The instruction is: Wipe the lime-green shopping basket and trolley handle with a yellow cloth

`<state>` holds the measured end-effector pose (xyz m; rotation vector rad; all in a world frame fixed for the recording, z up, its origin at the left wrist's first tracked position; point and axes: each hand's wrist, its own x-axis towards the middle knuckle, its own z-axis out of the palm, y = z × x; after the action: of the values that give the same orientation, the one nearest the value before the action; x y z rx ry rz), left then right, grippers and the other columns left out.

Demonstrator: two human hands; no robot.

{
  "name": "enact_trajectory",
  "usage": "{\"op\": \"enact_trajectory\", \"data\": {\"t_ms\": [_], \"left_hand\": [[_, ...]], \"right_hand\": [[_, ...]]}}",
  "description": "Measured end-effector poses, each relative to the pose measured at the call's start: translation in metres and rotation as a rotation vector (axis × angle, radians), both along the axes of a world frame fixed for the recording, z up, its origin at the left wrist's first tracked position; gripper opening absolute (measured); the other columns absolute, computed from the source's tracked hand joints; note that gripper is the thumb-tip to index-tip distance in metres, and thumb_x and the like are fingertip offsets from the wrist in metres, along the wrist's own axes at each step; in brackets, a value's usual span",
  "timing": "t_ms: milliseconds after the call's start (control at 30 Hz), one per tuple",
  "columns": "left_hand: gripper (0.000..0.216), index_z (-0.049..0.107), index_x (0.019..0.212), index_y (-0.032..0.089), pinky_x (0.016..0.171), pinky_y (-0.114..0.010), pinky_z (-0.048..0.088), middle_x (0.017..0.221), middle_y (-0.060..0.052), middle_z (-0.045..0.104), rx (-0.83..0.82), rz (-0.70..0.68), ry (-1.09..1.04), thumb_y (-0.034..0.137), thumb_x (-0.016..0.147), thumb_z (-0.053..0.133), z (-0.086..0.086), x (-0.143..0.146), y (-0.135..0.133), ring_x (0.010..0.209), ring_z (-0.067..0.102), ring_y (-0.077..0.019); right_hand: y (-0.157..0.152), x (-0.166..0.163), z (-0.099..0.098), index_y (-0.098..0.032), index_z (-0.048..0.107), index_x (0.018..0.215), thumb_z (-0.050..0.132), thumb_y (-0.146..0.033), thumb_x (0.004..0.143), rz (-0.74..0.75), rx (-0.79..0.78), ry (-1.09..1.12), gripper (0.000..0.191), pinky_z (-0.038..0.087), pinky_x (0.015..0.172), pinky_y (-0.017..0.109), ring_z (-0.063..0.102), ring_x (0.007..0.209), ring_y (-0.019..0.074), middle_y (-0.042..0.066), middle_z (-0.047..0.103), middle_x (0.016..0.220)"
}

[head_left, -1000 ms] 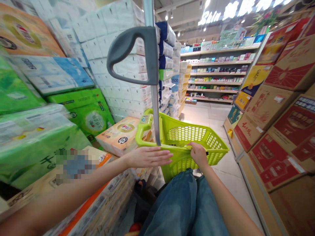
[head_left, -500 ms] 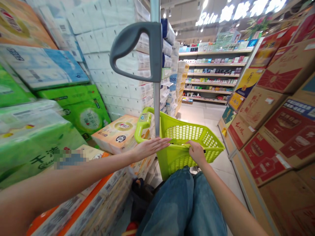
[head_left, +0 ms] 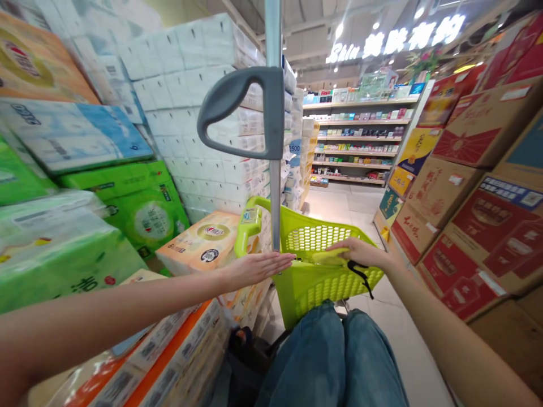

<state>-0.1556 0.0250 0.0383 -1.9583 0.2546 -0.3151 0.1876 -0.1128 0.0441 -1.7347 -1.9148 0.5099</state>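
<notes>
A lime-green shopping basket (head_left: 335,291) with pierced walls and a moulded handle (head_left: 248,229) stands in front of my knees. My left hand (head_left: 258,267) lies flat with its fingers stretched out together, over the basket's near rim beside a metal pole (head_left: 275,209). Over the right part of the basket, my right hand (head_left: 356,250) has its fingers closed on a flat yellow thing (head_left: 331,256), whose kind I cannot make out. A black strap (head_left: 361,276) hangs below that hand, in front of the basket wall. A grey loop grip (head_left: 278,113) sits on the pole.
Packs of tissue paper (head_left: 153,217) are piled at the left, with a tall white stack (head_left: 190,124) behind. Cardboard cartons (head_left: 456,181) rise on the right. An aisle floor (head_left: 339,200) leads to shelves (head_left: 356,135) of small goods. My jeans-covered knees (head_left: 314,356) are close below the basket.
My right hand has moved right and slightly up, drawing more of the yellow thing into sight, and the black strap now dangles. My left hand stays at the rim. The view has tilted up slightly.
</notes>
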Motion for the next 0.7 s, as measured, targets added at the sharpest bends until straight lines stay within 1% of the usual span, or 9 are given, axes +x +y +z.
{"op": "enact_trajectory", "data": {"t_ms": [67,133,200,267,333,433,600,667,700], "left_hand": [[0.058,0.037,0.151,0.019,0.123,-0.025,0.023,0.163,0.0,0.026,0.02,0.005,-0.009,0.014,0.092,0.037,-0.001,0.0,0.001,0.15,0.024,-0.0098],[0.059,0.036,0.151,0.02,0.124,-0.027,0.021,0.163,0.0,0.025,0.037,-0.002,-0.016,0.016,0.092,0.037,-0.002,0.0,0.001,0.15,0.021,-0.0104],[0.061,0.035,0.152,0.021,0.125,-0.028,0.019,0.164,0.0,0.024,0.064,0.007,-0.028,0.018,0.091,0.039,-0.003,0.0,0.001,0.151,0.02,-0.0108],[0.062,0.035,0.152,0.022,0.126,-0.029,0.017,0.164,0.0,0.022,0.084,0.011,-0.055,0.019,0.091,0.042,-0.003,0.0,0.0,0.151,0.018,-0.0119],[0.062,0.035,0.152,0.021,0.127,-0.031,0.014,0.164,-0.001,0.022,0.083,-0.001,-0.084,0.021,0.091,0.042,-0.004,0.0,0.0,0.151,0.018,-0.0129],[0.061,0.035,0.152,0.021,0.126,-0.03,0.015,0.164,0.0,0.023,0.069,-0.013,-0.09,0.022,0.091,0.042,-0.006,0.0,0.001,0.151,0.018,-0.0124],[0.059,0.038,0.151,0.023,0.122,-0.025,0.026,0.161,0.002,0.032,0.06,0.025,-0.023,0.02,0.092,0.041,-0.007,-0.002,0.001,0.148,0.028,-0.0095],[0.058,0.038,0.151,0.024,0.118,-0.023,0.033,0.157,0.003,0.039,0.052,0.07,0.013,0.016,0.093,0.039,-0.007,-0.002,0.0,0.143,0.038,-0.0083],[0.058,0.037,0.151,0.024,0.117,-0.022,0.035,0.156,0.003,0.041,0.053,0.082,0.019,0.015,0.093,0.037,-0.008,-0.002,0.0,0.142,0.04,-0.0078]], "right_hand": [[0.007,-0.019,0.047,-0.025,0.073,0.116,0.049,-0.011,0.078,-0.117,0.368,-0.041,0.047,0.053,0.102,0.043,0.069,0.11,0.0253,0.001,0.074,0.117],[0.011,-0.049,0.093,-0.026,0.057,0.139,0.045,-0.007,0.083,-0.179,0.849,-0.127,0.059,0.042,0.114,0.043,0.056,0.131,0.023,0.0,0.059,0.141],[0.014,-0.083,0.133,-0.031,0.041,0.149,0.039,-0.005,0.091,-0.086,1.183,-0.3,0.064,0.034,0.12,0.042,0.039,0.143,0.0193,-0.004,0.039,0.157],[0.02,-0.113,0.162,-0.035,0.028,0.153,0.036,-0.005,0.096,0.137,1.313,-0.588,0.066,0.028,0.123,0.042,0.029,0.147,0.0159,-0.008,0.029,0.16],[0.03,-0.132,0.175,-0.035,0.023,0.155,0.039,-0.011,0.1,0.327,1.265,-0.824,0.062,0.025,0.124,0.041,0.028,0.147,0.0138,-0.008,0.033,0.159],[0.046,-0.142,0.161,-0.027,0.028,0.154,0.036,-0.014,0.102,0.435,1.128,-0.956,0.053,0.026,0.124,0.042,0.028,0.147,0.015,-0.001,0.039,0.157],[0.051,-0.13,0.079,-0.016,0.045,0.146,0.039,-0.017,0.101,0.506,1.057,-0.977,0.045,0.026,0.123,0.038,0.033,0.146,0.0166,0.007,0.047,0.151],[0.048,-0.123,0.058,-0.014,0.049,0.143,0.043,-0.019,0.101,0.636,1.023,-1.003,0.043,0.028,0.122,0.033,0.036,0.145,0.0154,0.007,0.05,0.149],[0.047,-0.119,0.056,-0.016,0.05,0.143,0.044,-0.02,0.1,0.693,1.004,-1.009,0.043,0.029,0.122,0.032,0.037,0.144,0.0144,0.005,0.051,0.149]]}}
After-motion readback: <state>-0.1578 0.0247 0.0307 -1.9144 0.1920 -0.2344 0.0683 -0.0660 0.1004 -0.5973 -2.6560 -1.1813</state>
